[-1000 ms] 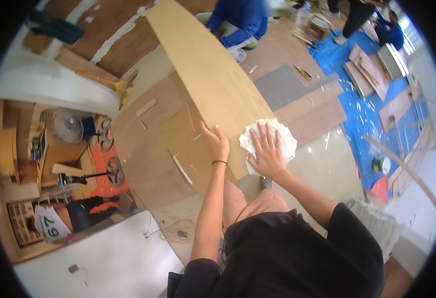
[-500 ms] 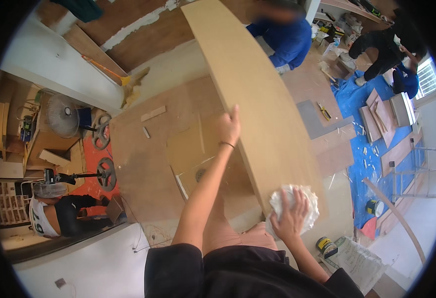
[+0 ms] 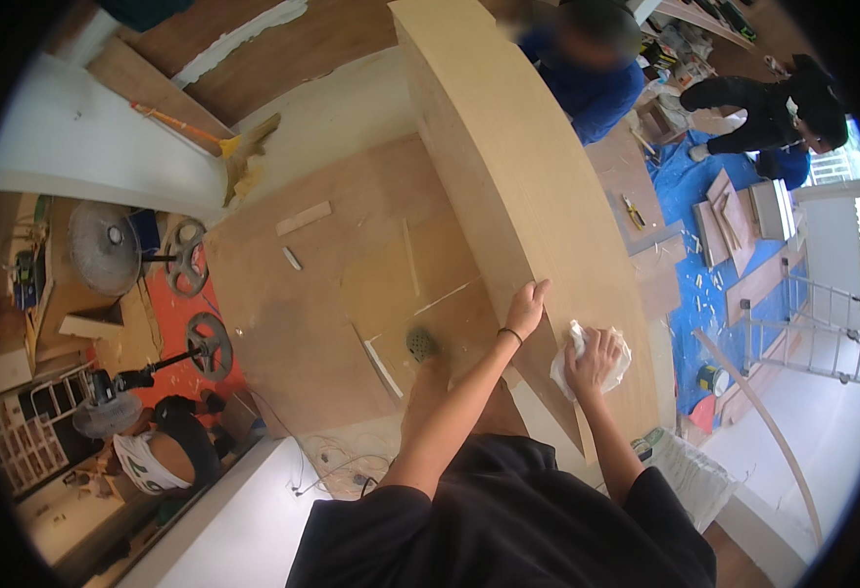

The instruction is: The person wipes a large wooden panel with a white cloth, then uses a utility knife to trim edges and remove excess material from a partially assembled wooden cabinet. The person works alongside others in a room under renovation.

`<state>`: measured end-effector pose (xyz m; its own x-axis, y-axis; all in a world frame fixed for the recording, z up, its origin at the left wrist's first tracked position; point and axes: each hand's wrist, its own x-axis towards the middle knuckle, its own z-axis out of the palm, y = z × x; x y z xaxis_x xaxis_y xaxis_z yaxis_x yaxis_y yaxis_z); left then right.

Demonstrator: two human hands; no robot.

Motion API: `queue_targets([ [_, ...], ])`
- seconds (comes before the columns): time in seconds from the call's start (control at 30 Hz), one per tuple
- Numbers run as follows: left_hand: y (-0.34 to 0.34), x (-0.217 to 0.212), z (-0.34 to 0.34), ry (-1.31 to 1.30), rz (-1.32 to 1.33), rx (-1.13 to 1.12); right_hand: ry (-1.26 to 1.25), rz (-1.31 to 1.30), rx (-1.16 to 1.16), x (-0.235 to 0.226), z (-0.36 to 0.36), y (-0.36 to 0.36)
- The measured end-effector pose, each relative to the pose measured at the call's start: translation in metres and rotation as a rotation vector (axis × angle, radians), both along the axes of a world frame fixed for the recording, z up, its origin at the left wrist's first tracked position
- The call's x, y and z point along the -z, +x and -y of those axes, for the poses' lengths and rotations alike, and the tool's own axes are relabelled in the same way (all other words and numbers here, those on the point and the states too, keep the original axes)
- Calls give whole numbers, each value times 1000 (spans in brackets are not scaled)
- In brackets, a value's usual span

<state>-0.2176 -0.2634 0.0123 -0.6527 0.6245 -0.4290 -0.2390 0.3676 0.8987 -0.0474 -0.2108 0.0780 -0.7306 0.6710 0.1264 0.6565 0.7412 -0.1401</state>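
Observation:
A long pale wooden board (image 3: 528, 176) stands raised in front of me and runs away toward the top of the view. My left hand (image 3: 526, 309) rests on its left edge, fingers curled over it, with a dark band at the wrist. My right hand (image 3: 595, 355) presses a crumpled white cloth (image 3: 572, 365) flat against the board's near end. My own dark shirt fills the bottom of the view.
Brown plywood sheets (image 3: 332, 294) cover the floor to the left, with small wood strips on them. A person in blue (image 3: 587, 73) stands at the board's far end. Another person (image 3: 773, 108) bends over a blue tarp (image 3: 714, 245). Fans (image 3: 107, 245) stand at left, a ladder (image 3: 822, 323) at right.
My right hand with the cloth has slid down the board toward its near end, then shifted slightly. My left hand has stayed on the left edge. The view has tilted further along the board.

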Motion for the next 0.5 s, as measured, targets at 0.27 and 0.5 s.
queue_targets([
  [0.27, -47, 6, 2, 27, 339, 147, -25, -20, -35, 5, -25, -84],
  [0.5, -225, 12, -44, 144, 195, -170, -104, -30, -92, 6, -38, -154],
])
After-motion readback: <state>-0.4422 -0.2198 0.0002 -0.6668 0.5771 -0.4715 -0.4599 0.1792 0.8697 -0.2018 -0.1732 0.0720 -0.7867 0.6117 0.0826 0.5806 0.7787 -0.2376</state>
